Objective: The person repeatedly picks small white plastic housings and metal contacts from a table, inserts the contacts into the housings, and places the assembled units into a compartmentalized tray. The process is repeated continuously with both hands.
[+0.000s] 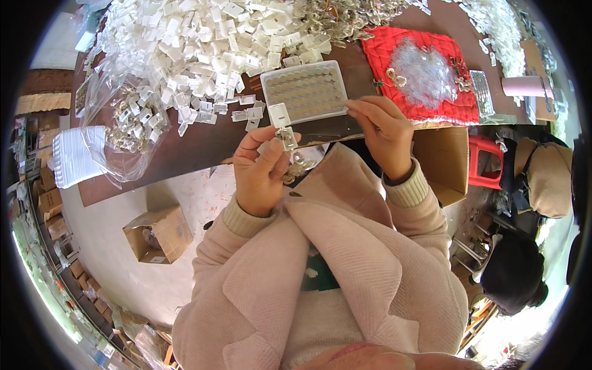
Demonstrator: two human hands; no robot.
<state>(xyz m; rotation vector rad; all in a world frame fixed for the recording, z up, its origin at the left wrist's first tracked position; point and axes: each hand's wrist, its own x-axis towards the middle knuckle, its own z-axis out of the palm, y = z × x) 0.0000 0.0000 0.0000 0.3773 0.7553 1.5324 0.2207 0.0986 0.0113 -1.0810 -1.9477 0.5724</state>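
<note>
My left hand (262, 169) is closed round small white plastic cards (279, 115), one standing up above the fingers. Below them a cluster of shiny, clear and gold-toned trinkets (298, 166) hangs by the palm. My right hand (387, 132) has thumb and forefinger pinched together beside the tray's near right corner; whatever is between them is too small to make out. Between and beyond the hands lies a shallow white plastic tray (339, 68) with rows of small round pieces in it. The upright card overlaps its near left corner.
A large heap of white cards (203, 49) covers the table's far left. Metallic trinkets (336, 18) are piled behind the tray. A red quilted cloth (379, 52) bears clear plastic bits. A clear bag (139, 126) lies left; an open cardboard box (441, 160) stands under the table's edge.
</note>
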